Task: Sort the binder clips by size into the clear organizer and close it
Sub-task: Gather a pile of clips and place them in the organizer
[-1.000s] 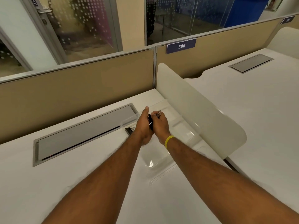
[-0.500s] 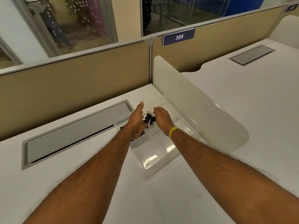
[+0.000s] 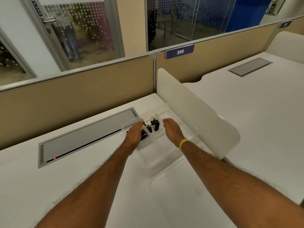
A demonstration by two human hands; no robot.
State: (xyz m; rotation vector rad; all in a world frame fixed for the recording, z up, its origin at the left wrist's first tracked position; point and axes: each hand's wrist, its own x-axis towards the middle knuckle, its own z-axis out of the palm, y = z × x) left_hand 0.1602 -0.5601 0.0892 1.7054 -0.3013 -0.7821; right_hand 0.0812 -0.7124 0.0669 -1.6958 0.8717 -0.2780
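The clear organizer [image 3: 158, 155] lies on the white desk beside the curved divider. Its clear lid [image 3: 166, 176] is folded flat toward me. Several black binder clips [image 3: 154, 124] lie in a far compartment, one with its wire handles upright. More black clips [image 3: 144, 136] show in the compartment to the left, partly hidden by my left hand [image 3: 134, 137]. That hand rests over the organizer's left side, thumb near a clear rim [image 3: 131, 124]. My right hand [image 3: 171, 130] hovers over the right side with loosely curled fingers, holding nothing.
A white curved divider [image 3: 197, 116] stands just right of the organizer. A grey cable hatch [image 3: 85, 137] is set into the desk at left. A beige partition [image 3: 74, 102] closes the back. The neighbouring desk [image 3: 263, 112] lies to the right.
My hands were together, gripping black clips above the organizer. They have drawn apart and the clips now lie in the far compartments. The view has tilted slightly.
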